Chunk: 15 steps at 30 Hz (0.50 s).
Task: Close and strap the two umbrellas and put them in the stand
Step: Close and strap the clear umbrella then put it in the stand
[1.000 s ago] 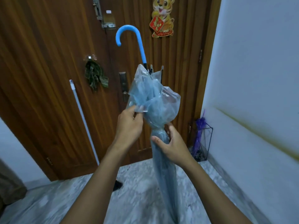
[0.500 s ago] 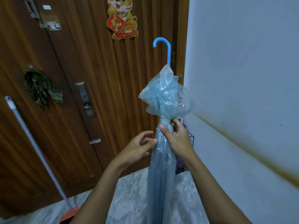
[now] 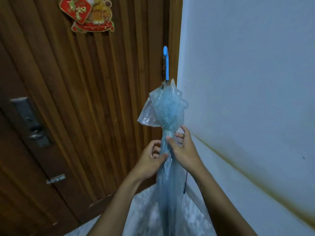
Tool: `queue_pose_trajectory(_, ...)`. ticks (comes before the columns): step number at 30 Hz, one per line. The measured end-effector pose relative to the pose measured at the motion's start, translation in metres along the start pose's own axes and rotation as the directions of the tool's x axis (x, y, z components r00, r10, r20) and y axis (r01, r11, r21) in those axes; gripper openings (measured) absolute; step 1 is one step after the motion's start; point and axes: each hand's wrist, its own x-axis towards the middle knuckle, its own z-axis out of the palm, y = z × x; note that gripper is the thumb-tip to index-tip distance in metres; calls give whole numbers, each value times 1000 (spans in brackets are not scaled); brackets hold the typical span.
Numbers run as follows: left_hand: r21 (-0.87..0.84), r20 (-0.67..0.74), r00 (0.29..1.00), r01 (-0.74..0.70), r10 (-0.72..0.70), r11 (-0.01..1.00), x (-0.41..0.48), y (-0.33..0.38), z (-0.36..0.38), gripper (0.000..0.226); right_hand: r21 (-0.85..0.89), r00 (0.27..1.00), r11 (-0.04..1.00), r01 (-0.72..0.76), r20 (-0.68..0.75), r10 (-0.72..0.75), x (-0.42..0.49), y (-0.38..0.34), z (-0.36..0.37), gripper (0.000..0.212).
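Observation:
A folded translucent light-blue umbrella stands upright in front of me, its blue hooked handle pointing up. Its canopy is cinched in at a narrow waist, with loose plastic puffing out above. My right hand pinches the canopy just below that waist, thumb in front and fingers behind. My left hand grips the rolled canopy a little lower, on its left side. The umbrella's lower end runs out of view at the bottom. Neither the stand nor a second umbrella is visible.
A ribbed brown wooden door with a metal handle plate and a red tiger decoration fills the left. A pale wall with a brown stain line stands close on the right. Marbled floor lies below.
The view has swung right and closer to the wall corner. The handle has turned edge-on. My left hand, off the umbrella half a second ago, now grips the canopy below my right hand.

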Motion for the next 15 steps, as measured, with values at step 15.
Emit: queue_pose_trajectory(15, -43, -83, 996, -33, 29, 999, 243, -29, -12, 66, -30, 957, 998, -48, -289, 38, 220, 82, -14, 37)
